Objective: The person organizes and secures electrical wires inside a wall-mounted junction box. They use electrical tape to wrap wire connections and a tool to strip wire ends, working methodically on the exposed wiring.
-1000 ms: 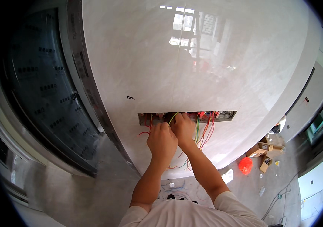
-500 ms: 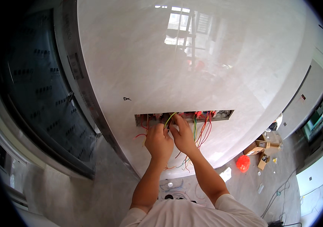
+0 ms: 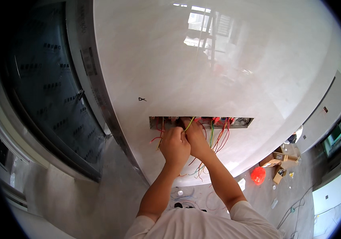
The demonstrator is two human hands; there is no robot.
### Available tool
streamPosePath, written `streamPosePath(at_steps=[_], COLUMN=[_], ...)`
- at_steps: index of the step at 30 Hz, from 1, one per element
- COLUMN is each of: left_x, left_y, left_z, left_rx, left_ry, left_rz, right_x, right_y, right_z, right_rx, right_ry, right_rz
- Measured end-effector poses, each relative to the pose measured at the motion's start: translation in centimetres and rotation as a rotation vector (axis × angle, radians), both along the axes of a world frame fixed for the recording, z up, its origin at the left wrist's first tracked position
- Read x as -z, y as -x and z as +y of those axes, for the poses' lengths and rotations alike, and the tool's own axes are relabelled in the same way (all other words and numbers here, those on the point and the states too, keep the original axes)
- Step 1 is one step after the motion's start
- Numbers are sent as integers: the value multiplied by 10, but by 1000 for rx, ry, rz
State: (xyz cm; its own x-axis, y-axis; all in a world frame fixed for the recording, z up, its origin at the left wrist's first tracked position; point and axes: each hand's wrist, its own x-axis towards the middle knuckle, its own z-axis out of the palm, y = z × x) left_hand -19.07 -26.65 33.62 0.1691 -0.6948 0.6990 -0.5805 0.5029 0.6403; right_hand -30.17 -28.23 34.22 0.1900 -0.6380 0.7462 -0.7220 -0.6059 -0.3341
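My left hand [image 3: 174, 145] is closed, pinching a yellow-green wire [image 3: 190, 123] in front of a long rectangular recessed box [image 3: 242, 122] in the glossy pale wall [image 3: 158, 71]. My right hand [image 3: 197, 141] is just right of it, fingers curled up inside the box; what they hold is hidden. Red, orange and green wires [image 3: 222, 135] hang from the box on both sides of my hands and down below it. Red fittings [image 3: 216, 120] show inside the opening.
A dark film-covered door [image 3: 47, 103] in a metal frame stands at left. At lower right, cardboard boxes [image 3: 280, 157], a red bag [image 3: 258, 175] and cables [image 3: 292, 211] lie on the floor [image 3: 110, 191]. A doorway [image 3: 340, 127] is at the far right.
My right fingers have moved a little further into the box, and my left hand has edged up beside them on the wire. The whole view has shifted slightly sideways.
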Motion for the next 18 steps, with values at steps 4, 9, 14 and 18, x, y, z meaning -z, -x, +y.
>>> streamPosePath(at_steps=[4,9,14,18], left_x=[6,13,11,6], left_y=[8,14,24,27], left_z=[-7,-10,-13,-13], left_rx=[-60,-139,-176,-191], left_ry=[67,177,211,96], left_rz=[-91,-165,-213,-262], right_x=[6,18,4,-4], right_y=[7,14,13,18], right_z=[-10,12,13,15], right_rx=[-57,106,65,49], right_ry=[-38,64,62,22], right_rz=[-168,-408,-447,-391])
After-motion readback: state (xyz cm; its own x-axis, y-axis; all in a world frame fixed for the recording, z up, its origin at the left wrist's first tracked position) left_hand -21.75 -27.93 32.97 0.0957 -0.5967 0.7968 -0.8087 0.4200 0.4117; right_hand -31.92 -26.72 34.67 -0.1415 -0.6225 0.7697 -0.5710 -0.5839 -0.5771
